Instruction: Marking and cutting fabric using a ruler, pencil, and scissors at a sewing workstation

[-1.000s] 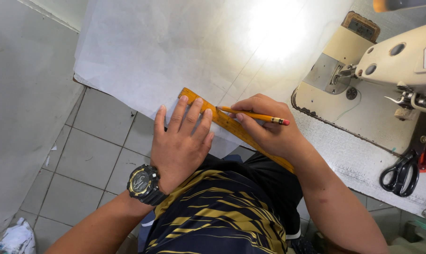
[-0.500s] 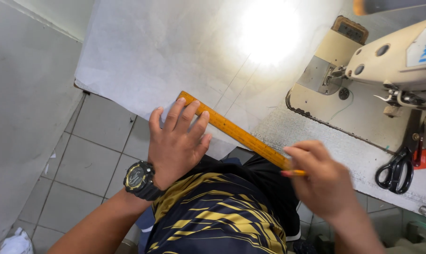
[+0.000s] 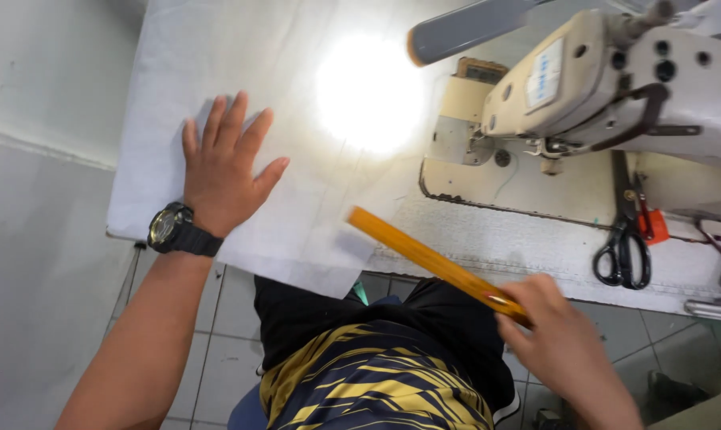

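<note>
- The left hand (image 3: 225, 171) lies flat on the white cloth (image 3: 297, 119), fingers spread wide and pressing down — it holds nothing, only pins the cloth to the table.
- The right hand (image 3: 560, 346) is closed around one end of the yellow ruler (image 3: 428, 259); the ruler slants up and away from the cloth's near edge, lifted clear of it rather than lying flat.
- A pencil tip may sit in the same fist, but that is too blurred to tell.
- The step in hand looks like smoothing and steadying the cloth, with the ruler held off to the side.
- Setting the ruler down again would call for a level wrist and a line chosen near the spread fingers.
- The sewing machine (image 3: 607, 87) stands to the right; black scissors (image 3: 622, 251) rest just beside it — well apart from both hands.
</note>
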